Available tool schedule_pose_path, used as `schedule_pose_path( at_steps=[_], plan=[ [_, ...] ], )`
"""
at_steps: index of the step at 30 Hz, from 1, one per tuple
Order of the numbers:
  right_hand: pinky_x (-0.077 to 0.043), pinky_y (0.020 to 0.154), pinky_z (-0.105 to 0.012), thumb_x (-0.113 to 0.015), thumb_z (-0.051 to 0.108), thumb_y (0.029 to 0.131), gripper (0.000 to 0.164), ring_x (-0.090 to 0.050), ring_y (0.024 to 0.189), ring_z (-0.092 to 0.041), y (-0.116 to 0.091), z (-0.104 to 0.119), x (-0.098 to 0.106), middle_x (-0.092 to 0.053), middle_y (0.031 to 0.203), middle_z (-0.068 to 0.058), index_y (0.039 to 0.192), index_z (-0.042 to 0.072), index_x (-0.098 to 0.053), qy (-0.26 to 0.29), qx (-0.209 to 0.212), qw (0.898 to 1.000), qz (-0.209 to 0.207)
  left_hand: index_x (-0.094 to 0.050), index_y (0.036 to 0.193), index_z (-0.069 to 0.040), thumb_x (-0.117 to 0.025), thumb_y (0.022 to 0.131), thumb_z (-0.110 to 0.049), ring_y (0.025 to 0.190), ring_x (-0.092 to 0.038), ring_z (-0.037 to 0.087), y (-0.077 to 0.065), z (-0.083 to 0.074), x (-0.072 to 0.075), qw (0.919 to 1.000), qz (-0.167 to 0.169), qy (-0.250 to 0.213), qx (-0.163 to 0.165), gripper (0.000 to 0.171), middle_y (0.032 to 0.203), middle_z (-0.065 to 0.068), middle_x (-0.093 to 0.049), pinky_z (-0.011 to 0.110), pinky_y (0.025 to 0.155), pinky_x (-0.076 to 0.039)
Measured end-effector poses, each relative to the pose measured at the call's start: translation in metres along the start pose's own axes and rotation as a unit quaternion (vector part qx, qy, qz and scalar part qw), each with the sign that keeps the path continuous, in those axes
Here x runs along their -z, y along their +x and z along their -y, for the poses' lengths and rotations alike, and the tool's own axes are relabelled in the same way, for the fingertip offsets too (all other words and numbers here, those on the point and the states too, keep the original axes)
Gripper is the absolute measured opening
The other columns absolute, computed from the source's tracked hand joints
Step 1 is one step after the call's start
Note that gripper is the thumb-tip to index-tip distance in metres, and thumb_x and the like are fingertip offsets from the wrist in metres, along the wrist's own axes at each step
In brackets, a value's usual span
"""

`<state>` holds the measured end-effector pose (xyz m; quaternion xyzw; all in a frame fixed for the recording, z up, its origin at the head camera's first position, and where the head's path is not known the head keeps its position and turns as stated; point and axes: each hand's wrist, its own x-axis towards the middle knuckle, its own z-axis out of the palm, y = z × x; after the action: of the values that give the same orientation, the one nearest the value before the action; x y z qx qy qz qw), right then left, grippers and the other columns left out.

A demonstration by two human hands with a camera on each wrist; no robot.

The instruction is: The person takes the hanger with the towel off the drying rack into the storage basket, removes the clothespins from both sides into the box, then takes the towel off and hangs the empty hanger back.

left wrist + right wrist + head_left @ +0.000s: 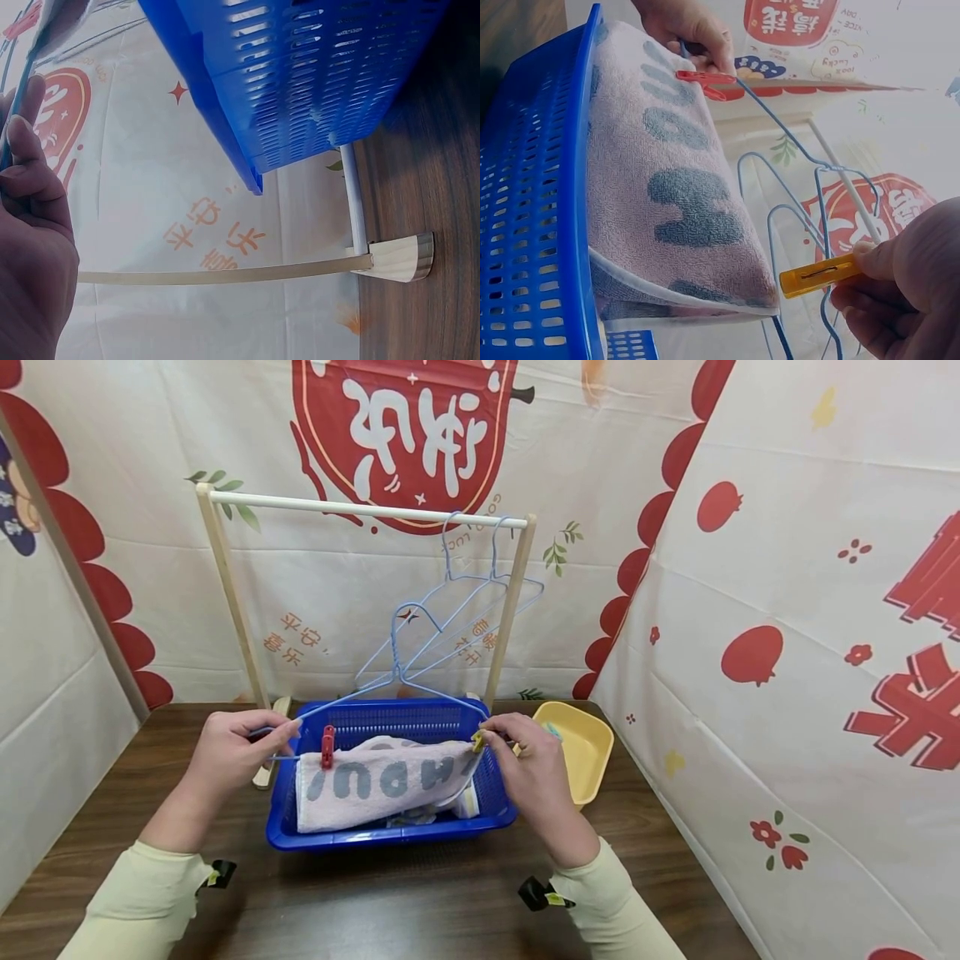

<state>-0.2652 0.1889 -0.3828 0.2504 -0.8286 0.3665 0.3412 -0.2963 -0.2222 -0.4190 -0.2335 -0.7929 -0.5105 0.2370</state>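
A blue wire hanger (397,675) is held above the basket, its left end gripped by my left hand (232,747). A pink towel (390,777) with grey letters hangs folded along the hanger's lower bar. Near the towel's left corner a red clothespin (327,747) is clipped on. My right hand (531,760) pinches a yellow clothespin (821,274) between thumb and fingers at the towel's right corner. In the right wrist view its tip is beside the towel's edge; whether it bites the cloth, I cannot tell. Fingers of my left hand (34,180) curl round the wire.
Under the towel stands a blue basket (390,835) with more cloth inside. Behind it is a rack with a white rail (337,507), and two blue hangers (448,547) hang at its right end. A yellow tray (600,760) lies right of the basket on the wooden table (360,910).
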Motion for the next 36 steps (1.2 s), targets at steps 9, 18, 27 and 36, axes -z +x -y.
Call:
schedule_pose_path(
  at_steps=[9, 18, 27, 36],
  plan=[
    [-0.06, 0.08, -0.032, -0.079, 0.003, 0.102, 0.013, -0.069, 0.088, -0.019, 0.005, -0.004, 0.016, -0.076, 0.1, -0.006, 0.115, 0.004, -0.077, 0.033, -0.071, 0.997, 0.006, -0.083, 0.097, -0.003, -0.079, 0.099, 0.004, 0.062, -0.068, 0.019, 0.0, 0.0, 0.0, 1.0, -0.001, 0.001, 0.003, 0.009, 0.076, 0.005, -0.077, 0.025, 0.057, -0.06],
    [-0.051, 0.067, -0.023, -0.073, 0.019, 0.109, 0.019, -0.062, 0.079, -0.021, 0.009, -0.026, 0.038, -0.071, 0.096, -0.011, 0.121, 0.005, -0.076, 0.103, -0.216, 0.971, -0.011, -0.083, 0.097, -0.002, -0.079, 0.099, 0.004, 0.062, -0.069, 0.018, 0.0, 0.001, 0.001, 1.0, -0.002, -0.003, 0.005, 0.008, 0.077, 0.009, -0.077, 0.024, 0.057, -0.06],
    [-0.054, 0.068, -0.023, -0.079, 0.028, 0.106, 0.026, -0.067, 0.083, -0.026, 0.016, -0.056, 0.049, -0.077, 0.097, -0.012, 0.118, 0.005, -0.078, 0.063, -0.237, 0.97, 0.007, -0.082, 0.095, -0.002, -0.078, 0.099, 0.006, 0.06, -0.068, 0.021, -0.001, 0.002, 0.002, 0.9999, -0.003, -0.011, 0.002, 0.01, 0.076, 0.006, -0.076, 0.024, 0.055, -0.059],
    [-0.055, 0.075, -0.02, -0.081, 0.018, 0.103, 0.028, -0.066, 0.091, -0.027, 0.02, -0.11, 0.052, -0.074, 0.106, -0.016, 0.124, -0.001, -0.076, 0.015, -0.262, 0.962, 0.075, -0.081, 0.096, 0.0, -0.078, 0.099, 0.006, 0.061, -0.067, 0.017, -0.002, 0.002, 0.002, 0.9999, -0.001, -0.01, 0.002, 0.008, 0.076, 0.006, -0.076, 0.023, 0.055, -0.058]
  ],
)
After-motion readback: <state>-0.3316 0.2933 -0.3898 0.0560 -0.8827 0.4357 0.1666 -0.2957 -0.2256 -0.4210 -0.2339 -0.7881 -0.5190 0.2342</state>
